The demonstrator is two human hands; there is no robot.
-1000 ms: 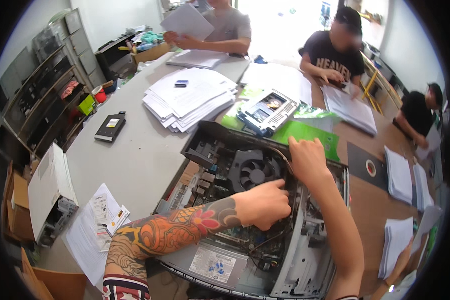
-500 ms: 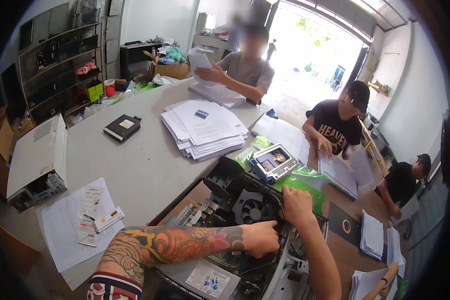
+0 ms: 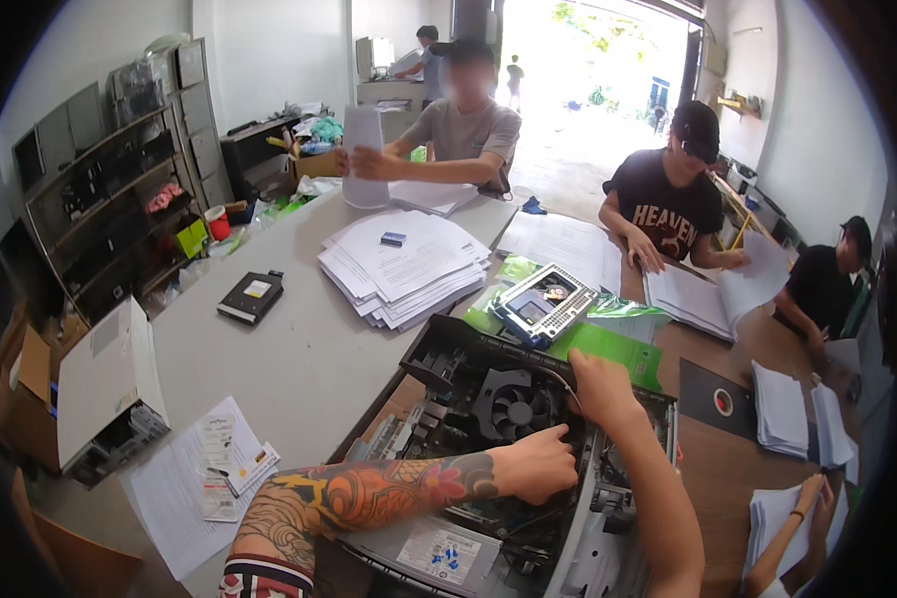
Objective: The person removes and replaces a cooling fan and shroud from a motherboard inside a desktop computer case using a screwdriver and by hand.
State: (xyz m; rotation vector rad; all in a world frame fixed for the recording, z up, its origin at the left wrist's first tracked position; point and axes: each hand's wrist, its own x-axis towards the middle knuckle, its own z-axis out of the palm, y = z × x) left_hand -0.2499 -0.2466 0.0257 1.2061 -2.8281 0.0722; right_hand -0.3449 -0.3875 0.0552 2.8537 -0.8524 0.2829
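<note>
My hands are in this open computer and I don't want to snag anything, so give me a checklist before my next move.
1. Interior exposed: ok; the computer case is open and its fan shows.
2. Hands clear of the case: not ok; your left hand is over the interior near the fan, your right hand at the far edge.
3. Right hand's hold on the thin cable: cannot tell; the contact is hidden.
4. Silver metal unit outside the case: ok; it lies on green packaging.
5. Black drive apart from the case: ok; on the table.
</note>
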